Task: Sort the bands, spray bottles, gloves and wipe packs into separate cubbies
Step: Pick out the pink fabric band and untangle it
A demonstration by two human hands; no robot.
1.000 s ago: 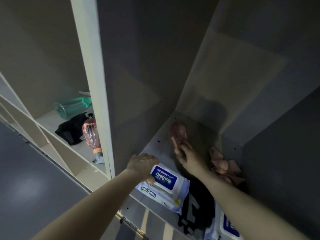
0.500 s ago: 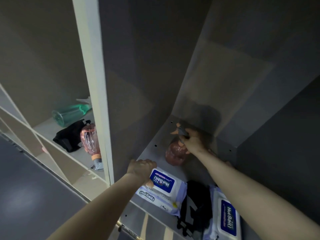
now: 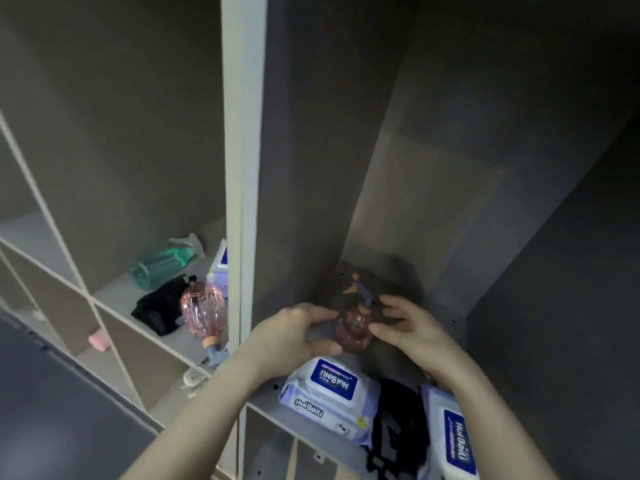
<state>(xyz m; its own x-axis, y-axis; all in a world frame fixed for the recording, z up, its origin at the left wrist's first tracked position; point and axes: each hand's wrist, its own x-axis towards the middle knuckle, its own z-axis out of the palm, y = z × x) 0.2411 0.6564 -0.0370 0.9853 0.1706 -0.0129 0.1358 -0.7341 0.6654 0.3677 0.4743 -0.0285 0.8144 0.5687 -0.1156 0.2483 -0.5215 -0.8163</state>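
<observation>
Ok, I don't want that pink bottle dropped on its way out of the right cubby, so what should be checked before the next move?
1. Hold on the pink spray bottle: ok, the left hand and right hand have fingers curled on its two sides.
2. Bottle lifted off the shelf floor: cannot tell, its base is in shadow.
3. Way out over the front wipe pack: ok, the bottle is behind and above it.
4. Trigger head free: ok, nothing touches it.
5. Room with the other bottles in the left cubby: not ok, the black gloves and a wipe pack lie there too.
</observation>
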